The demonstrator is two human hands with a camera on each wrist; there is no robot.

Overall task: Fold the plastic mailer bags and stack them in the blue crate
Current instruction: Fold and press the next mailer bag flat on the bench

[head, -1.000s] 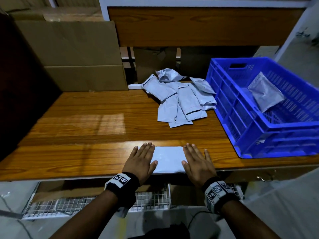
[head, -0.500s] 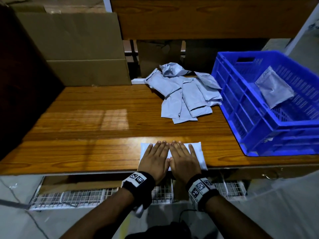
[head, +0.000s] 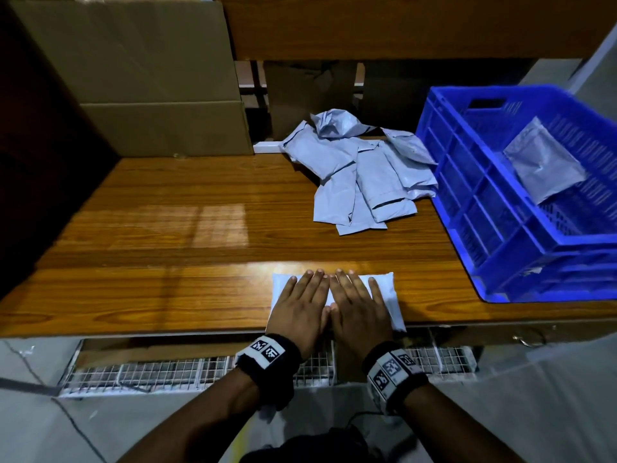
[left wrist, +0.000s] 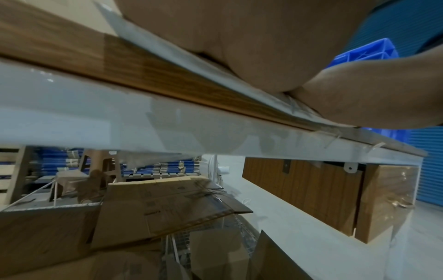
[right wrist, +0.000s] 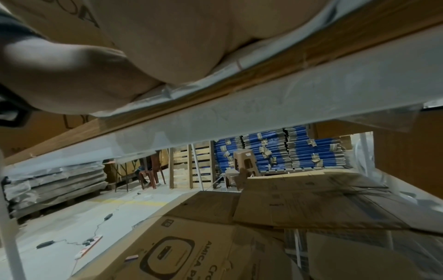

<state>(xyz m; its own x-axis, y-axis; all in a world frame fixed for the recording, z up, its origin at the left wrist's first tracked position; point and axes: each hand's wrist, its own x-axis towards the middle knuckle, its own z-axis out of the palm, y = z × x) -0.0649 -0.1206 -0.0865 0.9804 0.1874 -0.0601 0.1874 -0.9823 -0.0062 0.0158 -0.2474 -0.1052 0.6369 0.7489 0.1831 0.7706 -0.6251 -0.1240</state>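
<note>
Fingers point(head: 314, 285) of both hands straight and flat, pressing folded mailer bag point(head: 384, 289) at counter point(head: 167, 262) 6 o'clock edge; crease step, next likely lift into blue crate point(head: 500, 262) at 3 o'clock.

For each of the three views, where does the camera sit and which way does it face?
Head: above, facing down at the table; left hand and right hand flat on a folded mailer bag, blue crate to the right.
Left wrist: below the palm, facing the table's front edge and the boxes under it.
Right wrist: the same, mirrored.
Shared: the bag, both wrist views.
</note>
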